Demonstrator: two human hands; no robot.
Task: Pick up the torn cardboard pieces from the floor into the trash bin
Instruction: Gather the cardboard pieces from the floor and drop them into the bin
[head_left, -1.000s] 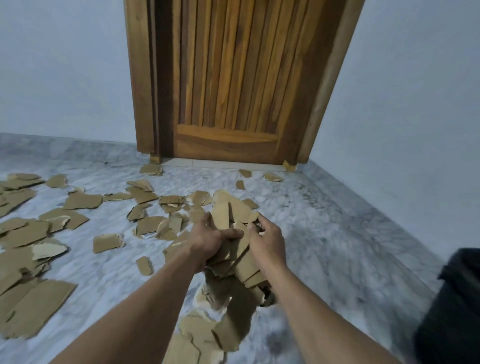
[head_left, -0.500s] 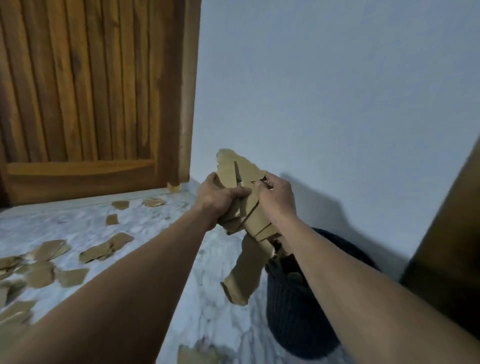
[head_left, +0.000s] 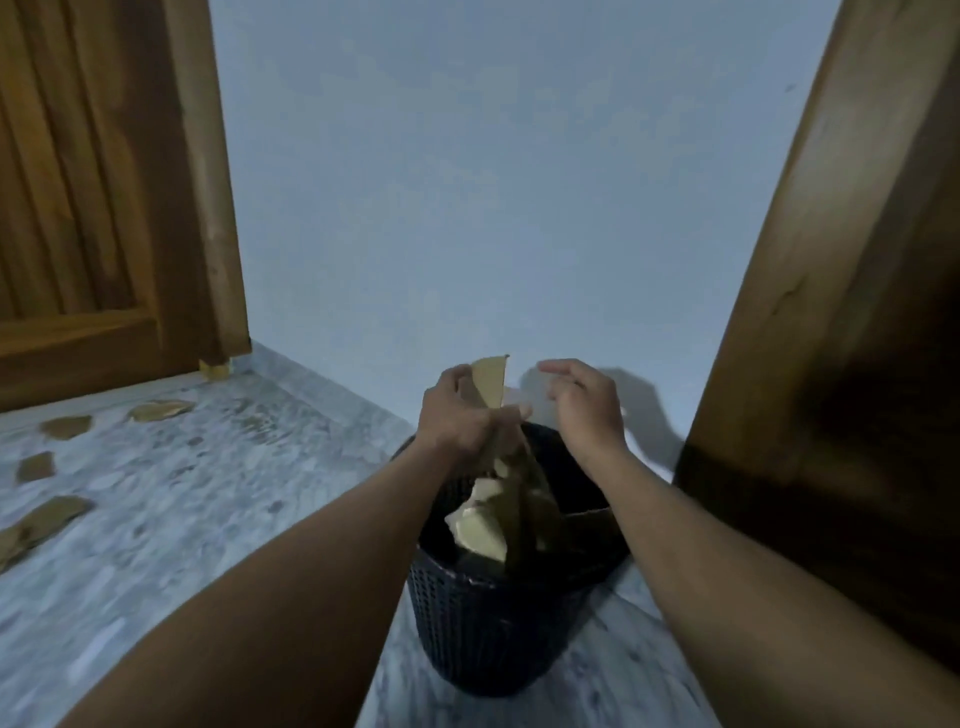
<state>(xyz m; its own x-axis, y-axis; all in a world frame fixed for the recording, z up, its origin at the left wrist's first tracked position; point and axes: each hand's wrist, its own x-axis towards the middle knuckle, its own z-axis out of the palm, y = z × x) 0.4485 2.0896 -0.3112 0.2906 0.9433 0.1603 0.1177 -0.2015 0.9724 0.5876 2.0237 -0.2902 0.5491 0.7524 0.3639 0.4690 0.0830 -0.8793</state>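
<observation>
1. The left hand (head_left: 457, 418) is held above the mouth of the dark, round, lattice-walled plastic trash bin (head_left: 467, 631). Its fingers and thumb are curled tightly round a bunch of torn tan cardboard pieces (head_left: 491, 382).
2. One pointed piece of that bunch sticks up above the fist. The rest trails down from under the hand.
3. More torn cardboard, pale and tan (head_left: 478, 530), sits within the bin's opening directly below the left hand. It is blurred, so I cannot tell whether it hangs from the grip or lies loose inside.
4. The right hand (head_left: 587, 410) is just beside the bunch and apart from it, over the far side of the bin. Its fingers are spread and loosely bent, and it has hold of nothing.
5. The bin stands upright on the grey-white marble floor (head_left: 208, 493), near the pale blue wall (head_left: 467, 208) and close beside a dark brown wooden panel (head_left: 857, 312) on the right.
6. A ribbed brown wooden door (head_left: 78, 208) fills the upper left.
7. Several scattered torn cardboard scraps (head_left: 65, 426) lie flat on the floor at the left, well apart from the bin, some near the door's foot.
8. The shadows of the hands fall on the wall behind the bin.
</observation>
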